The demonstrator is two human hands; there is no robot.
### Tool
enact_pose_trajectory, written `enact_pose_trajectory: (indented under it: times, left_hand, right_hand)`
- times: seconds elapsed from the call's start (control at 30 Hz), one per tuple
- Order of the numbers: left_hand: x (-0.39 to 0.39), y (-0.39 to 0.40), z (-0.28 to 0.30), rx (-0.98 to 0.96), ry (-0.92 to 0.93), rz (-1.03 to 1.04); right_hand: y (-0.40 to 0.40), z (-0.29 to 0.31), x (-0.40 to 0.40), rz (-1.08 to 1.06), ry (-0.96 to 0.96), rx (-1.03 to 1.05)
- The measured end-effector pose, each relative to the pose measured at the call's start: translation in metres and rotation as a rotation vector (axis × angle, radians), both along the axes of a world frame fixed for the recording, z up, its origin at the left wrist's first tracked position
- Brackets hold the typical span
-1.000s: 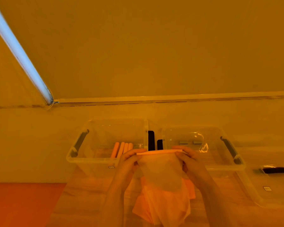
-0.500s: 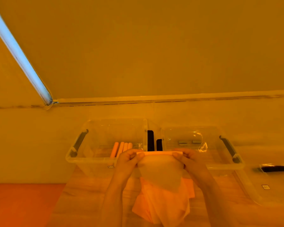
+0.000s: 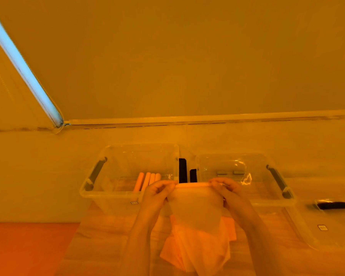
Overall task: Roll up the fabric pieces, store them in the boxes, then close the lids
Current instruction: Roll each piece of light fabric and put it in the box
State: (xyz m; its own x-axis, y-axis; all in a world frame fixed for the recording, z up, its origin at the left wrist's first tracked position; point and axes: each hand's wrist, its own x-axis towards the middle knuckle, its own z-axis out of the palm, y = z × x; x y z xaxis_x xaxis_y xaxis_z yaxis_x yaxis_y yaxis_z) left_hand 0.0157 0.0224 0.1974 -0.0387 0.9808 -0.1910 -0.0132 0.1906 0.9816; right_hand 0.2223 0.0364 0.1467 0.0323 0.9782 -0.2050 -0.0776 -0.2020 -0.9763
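Above the worktop (image 3: 108, 246), at 6 o'clock in the view, a fabric piece (image 3: 195, 208) is being rolled from its top edge.

The roll's ends are being pinched by the curled fingers of the left hand (image 3: 157, 193) and the right hand (image 3: 226, 191); if one end slackens, the roll is likely being loosened or skewed. At 10 o'clock, four rolls (image 3: 147, 181) are lying in the left box (image 3: 108, 196); at 2 o'clock, the right box (image 3: 267, 202) appears empty of fabric. Unrolled pieces (image 3: 230, 228) are lying beneath.

We have one head-worn view, looking forward and slightly down, close over the worktop (image 3: 108, 242), with the far wall (image 3: 187, 56) filling the upper half.
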Motion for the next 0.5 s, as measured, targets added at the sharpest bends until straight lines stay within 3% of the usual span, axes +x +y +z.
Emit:
enact_pose_trajectory:
  times: [0.33, 0.5]
  left_hand:
    - [-0.004, 0.007, -0.011, -0.032, 0.099, 0.030]
    - [-0.003, 0.007, -0.011, -0.053, 0.054, 0.004]
  right_hand:
    - [0.007, -0.018, 0.004, 0.045, -0.096, -0.074]
    - [0.006, -0.015, 0.001, 0.032, -0.105, -0.021]
